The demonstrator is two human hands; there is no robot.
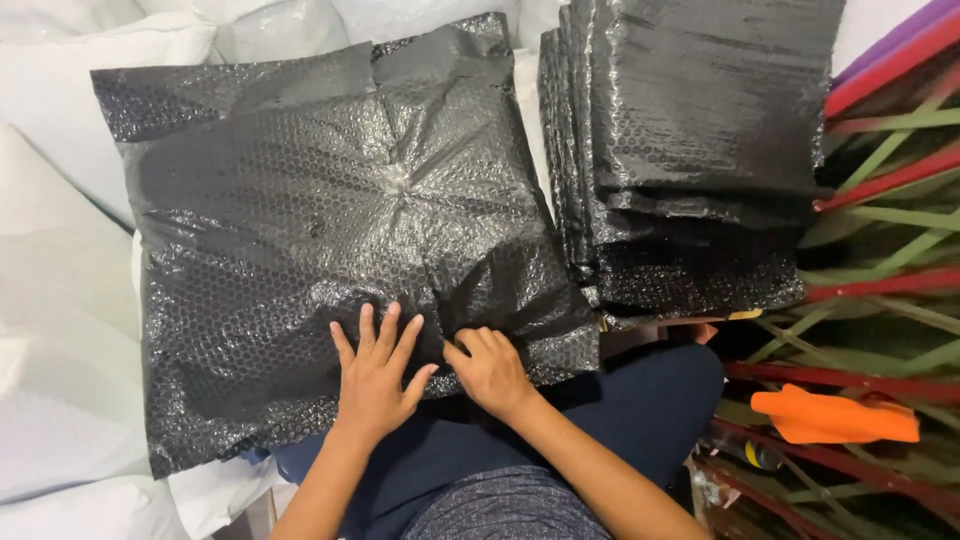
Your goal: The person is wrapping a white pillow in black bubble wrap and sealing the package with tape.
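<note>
Two hands are pressing a black bubble-wrap parcel (330,240) stretching away beyond the fingertips: left hand (375,375) flat, fingers spread; right hand (490,370) curled, pinching its near edge.

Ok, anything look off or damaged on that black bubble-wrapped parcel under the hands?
No tears show. The black bubble-wrapped parcel is creased, its folded flaps bunching at the centre. The left hand lies flat on its near edge; the right hand pinches a flap there. The stack of black bubble wrap beside it leans unevenly.
</note>
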